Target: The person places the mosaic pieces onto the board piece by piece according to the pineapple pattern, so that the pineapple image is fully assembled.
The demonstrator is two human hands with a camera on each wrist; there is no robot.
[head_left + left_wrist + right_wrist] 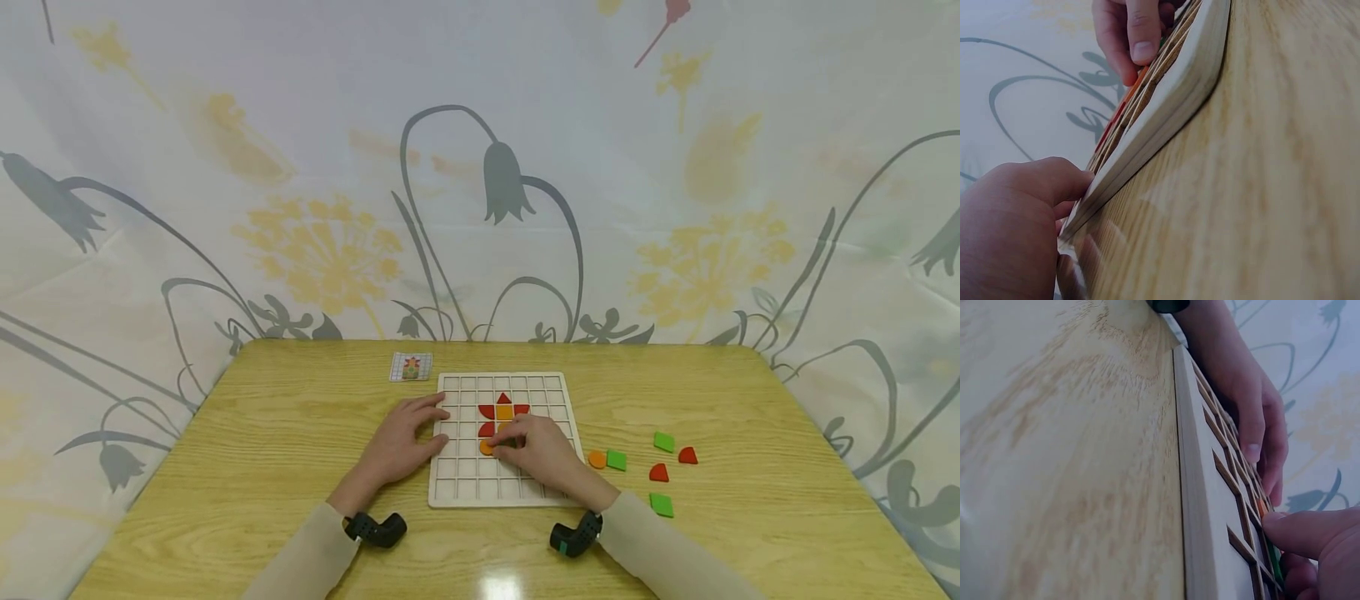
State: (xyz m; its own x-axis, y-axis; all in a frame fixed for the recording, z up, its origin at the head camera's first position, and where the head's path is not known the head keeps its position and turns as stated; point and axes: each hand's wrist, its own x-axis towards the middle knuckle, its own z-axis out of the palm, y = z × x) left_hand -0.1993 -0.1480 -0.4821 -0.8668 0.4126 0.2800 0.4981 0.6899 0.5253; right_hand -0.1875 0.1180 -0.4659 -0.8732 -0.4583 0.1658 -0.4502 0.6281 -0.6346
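A white gridded board (461,492) lies on the table, with flat coloured tiles set in its squares. My left hand (401,442) rests at the board's left edge, fingers and thumb spread over the rim. Thumb and forefinger of my right hand (546,452) pinch an orange round tile (487,447) at a square left of the board's middle. Above that tile are a red quarter-round tile (487,429), an orange square tile (505,412) and a red triangle (503,398). Under the right fingers a green tile (1277,569) shows as a sliver; the hand hides other squares.
Right of the board lie loose tiles: an orange round (597,459), green squares (617,461) and red quarter-rounds (658,473). A small picture card (411,367) lies beyond the board's upper left corner. A patterned cloth (480,250) hangs behind the wooden table (300,417).
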